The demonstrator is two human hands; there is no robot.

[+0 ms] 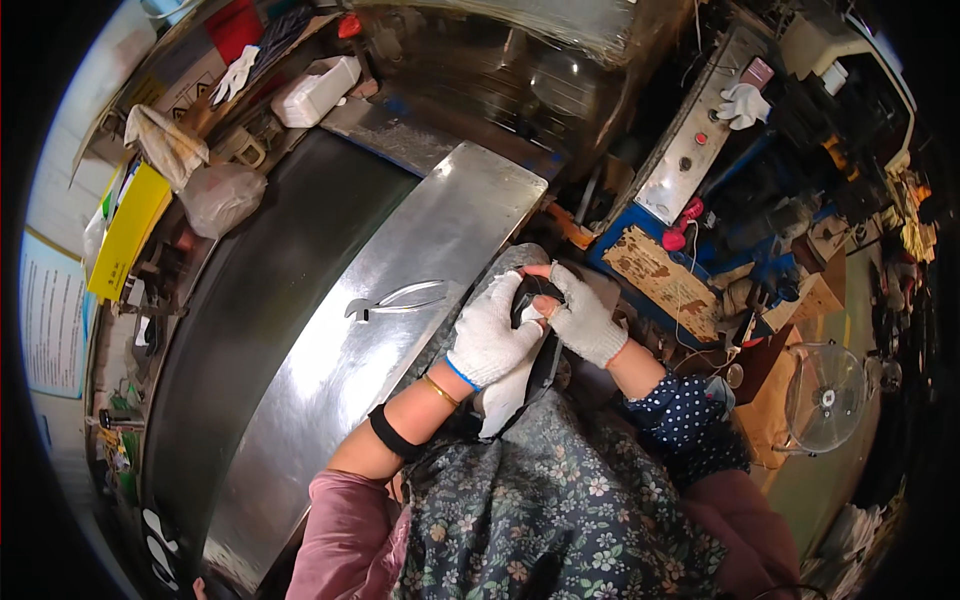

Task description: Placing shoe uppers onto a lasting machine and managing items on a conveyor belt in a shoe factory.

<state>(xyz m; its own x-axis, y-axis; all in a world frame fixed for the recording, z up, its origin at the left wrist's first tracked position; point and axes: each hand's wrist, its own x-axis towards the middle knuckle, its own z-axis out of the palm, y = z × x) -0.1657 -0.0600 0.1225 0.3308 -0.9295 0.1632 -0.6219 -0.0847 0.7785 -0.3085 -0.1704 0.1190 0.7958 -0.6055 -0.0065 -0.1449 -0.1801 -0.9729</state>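
Two gloved hands meet at the centre of our view, and we take our places from that grip. Farthest left of it stands a yellow box (130, 232), with a clear plastic bag (222, 198) nearer. Then comes a black belt (275, 250), and closer in, a shiny metal sheet (320, 370) bearing silver pliers (380, 305), which lie just left of the grip, untouched by either hand.

Our left hand (495, 330) curls inward, its forefinger reaching away from us and its thumb turned toward the other hand. Below it, on the body side of the grip, a white cloth (505, 395) hangs toward the lap. Our right hand (588, 325) bends in to meet the left, forefinger tips close together, thumbs near each other; we cannot tell whether either hand pinches the cloth, the other glove or something small between them.

We judge the step in hand to be fine fingertip work, both hands sharing one spot. A next move calls for steady thumbs and forefingers, with the cloth kept out of their way.

Right of the grip lies a worn wooden board (655, 280), and well beyond it a fan (828, 398).
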